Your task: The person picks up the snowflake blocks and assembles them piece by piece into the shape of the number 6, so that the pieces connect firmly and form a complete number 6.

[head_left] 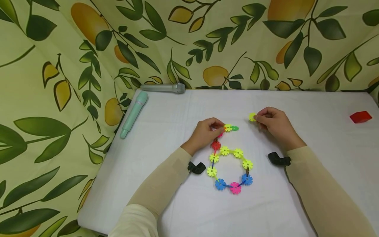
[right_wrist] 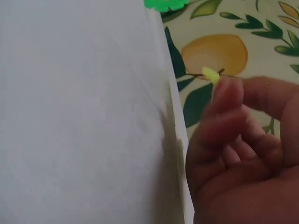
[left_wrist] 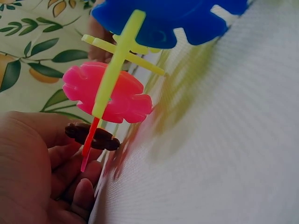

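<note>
A chain of plastic interlocking snowflake discs [head_left: 224, 150] lies on the table, joined into a ring with a tail curving up from its upper left. Yellow, blue, pink, red and other discs make it up. At the tail's end, my left hand [head_left: 205, 133] pinches the chain beside a yellow disc [head_left: 228, 127], with a green disc [head_left: 235, 128] joined on to its right. To the right of that end, apart from it, my right hand [head_left: 275, 124] pinches a loose yellow disc [head_left: 252, 117] between thumb and fingers. The right wrist view shows only its edge [right_wrist: 211, 74].
A mint-green microphone [head_left: 134, 113] lies along the table's left edge and a grey microphone [head_left: 163, 88] along the back edge. At the far right sits a red block [head_left: 360, 117]. Leaf-and-fruit patterned cloth [head_left: 216, 75] hangs behind and left of the white table [head_left: 154, 148].
</note>
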A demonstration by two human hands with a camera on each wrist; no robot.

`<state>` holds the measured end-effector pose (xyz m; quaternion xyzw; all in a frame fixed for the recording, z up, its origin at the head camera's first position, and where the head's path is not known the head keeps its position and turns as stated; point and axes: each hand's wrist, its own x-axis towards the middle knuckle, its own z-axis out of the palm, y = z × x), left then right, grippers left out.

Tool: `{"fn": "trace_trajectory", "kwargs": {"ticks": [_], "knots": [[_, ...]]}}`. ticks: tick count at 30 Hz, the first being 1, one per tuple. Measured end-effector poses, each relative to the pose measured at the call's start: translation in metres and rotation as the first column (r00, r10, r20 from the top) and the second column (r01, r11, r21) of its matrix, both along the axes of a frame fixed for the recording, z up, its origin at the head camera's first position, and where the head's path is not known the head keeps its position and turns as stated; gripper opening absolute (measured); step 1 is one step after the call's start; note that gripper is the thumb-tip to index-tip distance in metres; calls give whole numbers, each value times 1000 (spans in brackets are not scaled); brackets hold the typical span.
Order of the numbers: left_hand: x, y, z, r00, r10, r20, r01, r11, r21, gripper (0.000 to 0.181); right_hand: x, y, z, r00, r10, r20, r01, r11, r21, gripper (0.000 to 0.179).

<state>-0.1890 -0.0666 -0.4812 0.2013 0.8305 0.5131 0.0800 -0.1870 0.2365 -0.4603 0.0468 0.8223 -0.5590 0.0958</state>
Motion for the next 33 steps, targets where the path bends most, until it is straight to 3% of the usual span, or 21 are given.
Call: {"fn": "trace_trajectory", "kwargs": {"ticks": [4, 8, 17, 27, 33], "knots": [[0, 0, 1, 1000, 7, -2, -7, 1000, 12, 12, 2, -7, 3, 974, 185, 128, -174, 980, -93, 23], [0, 1, 1, 1000, 14, -3, -14, 1000, 23, 10, 4, -12, 4, 946, 262, 192, -238, 961, -138, 21], [-1, 1, -2, 1000, 16, 10, -16, 999, 42, 7, 7, -16, 5, 951, 218, 220, -171, 961, -215, 24], [-1, 1, -1, 1000, 19, 11, -20, 998, 65, 11, 6, -22, 3, 936, 206, 285, -90, 923, -374, 20], [-2, 2, -1, 1000, 12, 0, -12, 998, 64, 18, 7, -25, 0, 939, 212, 270, -77, 897, -436, 17]]}}
